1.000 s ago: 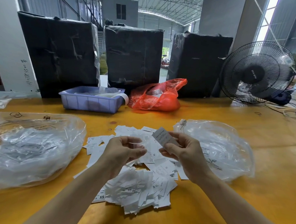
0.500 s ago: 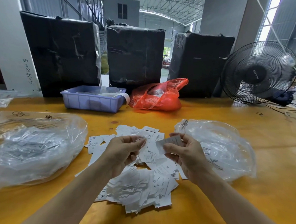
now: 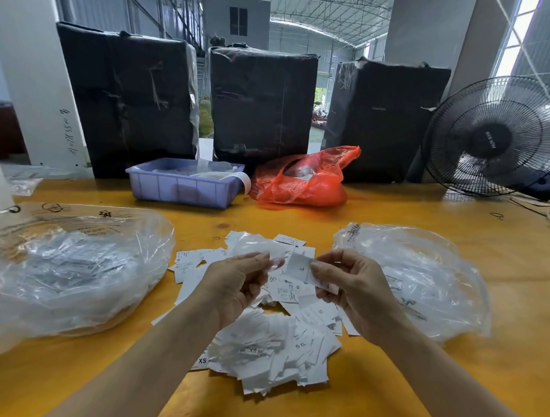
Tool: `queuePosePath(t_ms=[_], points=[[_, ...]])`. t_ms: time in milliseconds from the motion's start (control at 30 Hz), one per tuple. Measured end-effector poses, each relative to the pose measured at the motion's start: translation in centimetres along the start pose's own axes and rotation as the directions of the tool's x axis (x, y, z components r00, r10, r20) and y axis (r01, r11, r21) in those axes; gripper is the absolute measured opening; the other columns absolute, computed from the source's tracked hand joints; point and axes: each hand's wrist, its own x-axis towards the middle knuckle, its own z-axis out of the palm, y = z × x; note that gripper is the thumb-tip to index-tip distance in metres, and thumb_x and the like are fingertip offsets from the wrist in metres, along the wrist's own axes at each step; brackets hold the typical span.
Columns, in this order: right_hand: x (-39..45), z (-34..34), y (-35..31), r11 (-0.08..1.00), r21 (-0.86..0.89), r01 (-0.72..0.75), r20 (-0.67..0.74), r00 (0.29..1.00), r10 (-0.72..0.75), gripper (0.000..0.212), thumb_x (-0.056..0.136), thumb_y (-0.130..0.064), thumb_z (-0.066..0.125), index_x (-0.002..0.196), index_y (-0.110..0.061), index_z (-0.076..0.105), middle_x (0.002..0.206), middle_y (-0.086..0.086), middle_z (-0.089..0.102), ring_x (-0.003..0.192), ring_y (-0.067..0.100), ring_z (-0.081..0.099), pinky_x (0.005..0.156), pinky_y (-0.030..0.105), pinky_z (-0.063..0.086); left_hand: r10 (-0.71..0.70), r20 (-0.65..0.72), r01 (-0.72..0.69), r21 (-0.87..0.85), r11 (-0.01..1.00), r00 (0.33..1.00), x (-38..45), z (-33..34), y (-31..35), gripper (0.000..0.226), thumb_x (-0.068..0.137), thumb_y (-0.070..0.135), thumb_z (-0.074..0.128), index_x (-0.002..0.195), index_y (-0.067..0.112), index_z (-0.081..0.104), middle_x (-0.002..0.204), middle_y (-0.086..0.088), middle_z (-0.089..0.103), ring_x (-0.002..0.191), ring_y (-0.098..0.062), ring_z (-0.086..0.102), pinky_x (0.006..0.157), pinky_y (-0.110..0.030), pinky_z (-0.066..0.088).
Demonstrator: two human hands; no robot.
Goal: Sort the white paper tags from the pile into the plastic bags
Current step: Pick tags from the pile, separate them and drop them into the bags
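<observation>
A loose pile of white paper tags [image 3: 277, 348] printed with sizes lies on the yellow table in front of me. Above it, my right hand [image 3: 354, 287] pinches one white tag marked "L" [image 3: 300, 266] between thumb and fingers. My left hand [image 3: 236, 282] is just left of it with curled fingers, its fingertips pinching a small pale, see-through slip [image 3: 277, 263]; what that slip is stays unclear. A large clear plastic bag [image 3: 69, 271] with tags inside lies at the left. A second clear plastic bag [image 3: 428, 279] lies at the right.
At the back stand a lilac plastic tray [image 3: 184, 188], a red plastic bag [image 3: 301, 183] and three black wrapped bales [image 3: 259, 102]. A black fan [image 3: 496, 137] with cables sits at the far right. The yellow table [image 3: 520, 337] shows bare to the right.
My right hand has lowered and turned its tag from pointing up to lying flatter, close to my left fingertips. The left hand has stayed almost in place.
</observation>
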Motion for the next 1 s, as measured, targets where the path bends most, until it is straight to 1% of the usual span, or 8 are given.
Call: queuePosePath(t_ms=[67,133,233,300,333,433,500,1000], points=[[-0.17,-0.02,-0.12,0.996,-0.086,0.0,0.067,0.998,0.006,0.021,0.069,-0.011,0.072,0.085,0.0,0.064,0.073,0.013,0.067,0.053,0.018,0.057,0.05,0.027,0.044,0.014,-0.003,-0.014,-0.006,1.0,1.0,0.08,-0.05,0.01,0.004,0.082,0.002,0.066,0.085,0.004,0.065,0.073,-0.011,0.073,0.042,-0.007,0.055,0.038,-0.012,0.038],[-0.22,0.01,-0.06,0.988,-0.151,0.014,0.102,0.995,0.001,0.018,0.073,-0.006,0.072,0.087,0.002,0.065,0.07,0.012,0.065,0.051,0.018,0.056,0.049,0.027,0.043,0.033,0.002,-0.033,0.003,0.999,0.999,0.01,-0.09,-0.04,0.012,0.08,0.001,0.067,0.092,0.002,0.064,0.075,-0.012,0.074,0.042,-0.007,0.056,0.038,-0.012,0.039],[-0.2,0.08,0.14,0.984,-0.177,0.033,0.098,0.995,-0.016,0.011,0.079,-0.001,0.069,0.088,0.003,0.065,0.066,0.009,0.064,0.049,0.017,0.055,0.048,0.027,0.042,0.066,0.003,-0.066,0.05,0.997,0.998,-0.05,-0.12,-0.25,0.029,0.078,0.002,0.071,0.105,0.0,0.061,0.077,-0.011,0.074,0.043,-0.006,0.056,0.038,-0.012,0.039],[-0.2,0.05,0.16,0.984,-0.175,0.034,0.091,0.996,-0.018,0.01,0.079,-0.001,0.069,0.087,0.003,0.064,0.063,0.006,0.064,0.048,0.015,0.054,0.047,0.025,0.042,0.077,0.011,-0.077,0.088,0.993,0.997,-0.07,-0.04,-0.37,0.033,0.079,0.004,0.071,0.109,-0.002,0.06,0.079,-0.009,0.075,0.044,-0.005,0.056,0.039,-0.012,0.038],[-0.16,0.01,0.17,0.984,-0.177,0.033,0.085,0.996,-0.018,0.01,0.079,0.0,0.069,0.087,0.002,0.064,0.062,0.005,0.063,0.047,0.015,0.053,0.047,0.025,0.041,0.08,0.015,-0.081,0.1,0.992,0.997,-0.07,-0.02,-0.42,0.031,0.079,0.006,0.071,0.107,-0.001,0.061,0.079,-0.008,0.075,0.044,-0.005,0.056,0.039,-0.012,0.038],[-0.05,-0.16,0.22,0.982,-0.188,0.028,0.069,0.997,-0.015,0.01,0.079,0.0,0.069,0.087,0.002,0.064,0.062,0.005,0.063,0.047,0.015,0.053,0.047,0.024,0.042,0.092,0.019,-0.093,0.146,0.985,0.996,-0.12,-0.04,-0.58,0.018,0.077,0.01,0.073,0.091,0.006,0.062,0.08,-0.006,0.075,0.047,-0.005,0.059,0.04,-0.012,0.037],[-0.01,-0.26,0.27,0.981,-0.192,0.024,0.066,0.998,-0.011,0.009,0.079,0.0,0.069,0.087,0.002,0.064,0.062,0.005,0.063,0.047,0.014,0.054,0.046,0.024,0.042,0.105,0.015,-0.106,0.172,0.979,0.994,-0.16,-0.09,-0.63,0.014,0.077,0.013,0.073,0.086,0.009,0.063,0.079,-0.004,0.075,0.048,-0.004,0.06,0.041,-0.011,0.037],[0.22,-0.59,0.14,0.987,-0.159,0.032,0.036,0.999,-0.026,0.006,0.08,0.004,0.068,0.085,0.002,0.065,0.059,0.004,0.061,0.047,0.014,0.052,0.046,0.024,0.04,0.093,0.023,-0.095,0.182,0.979,0.995,-0.35,0.06,-0.54,0.018,0.078,0.013,0.073,0.09,0.007,0.063,0.078,-0.005,0.075,0.049,-0.006,0.062,0.039,-0.012,0.037]])
